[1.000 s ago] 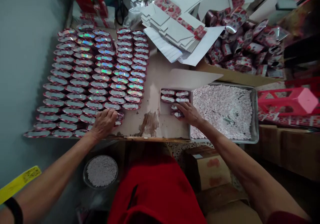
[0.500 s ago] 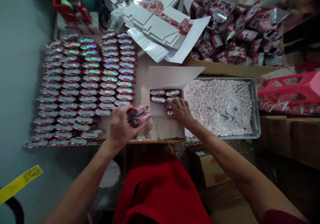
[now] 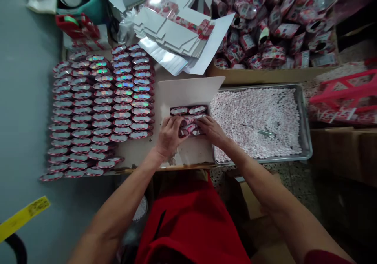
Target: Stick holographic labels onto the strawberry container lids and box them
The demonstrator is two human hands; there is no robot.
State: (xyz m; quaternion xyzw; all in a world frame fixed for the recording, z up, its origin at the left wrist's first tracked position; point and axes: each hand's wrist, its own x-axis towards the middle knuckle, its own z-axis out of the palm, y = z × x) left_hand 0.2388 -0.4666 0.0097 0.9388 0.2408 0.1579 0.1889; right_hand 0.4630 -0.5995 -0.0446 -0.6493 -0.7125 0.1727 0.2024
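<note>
My left hand (image 3: 170, 136) is closed around the left end of small red-and-white patterned packets (image 3: 189, 128), which it holds tilted at the opening of a small white carton (image 3: 193, 93). My right hand (image 3: 215, 131) reaches in from the right, its fingers bent over the right ends of packets there; its fingertips are partly hidden. Behind the fingers, two packets (image 3: 188, 110) stand side by side inside the carton with their pale ends up. The carton's lid stands raised at the back, and the hands cover much of its front.
Rows of upright packets (image 3: 101, 109) fill the table's left side. A metal tray (image 3: 308, 146) of small white pellets sits right of the carton, with a clear scoop-like piece (image 3: 266, 133) on them. Behind are flat white cartons (image 3: 173, 30) and a cardboard box (image 3: 265, 75) of patterned containers.
My left hand has carried its packets rightward from beside the rows to the carton. My right hand stays at the carton's right side. The whole view has shifted slightly.
</note>
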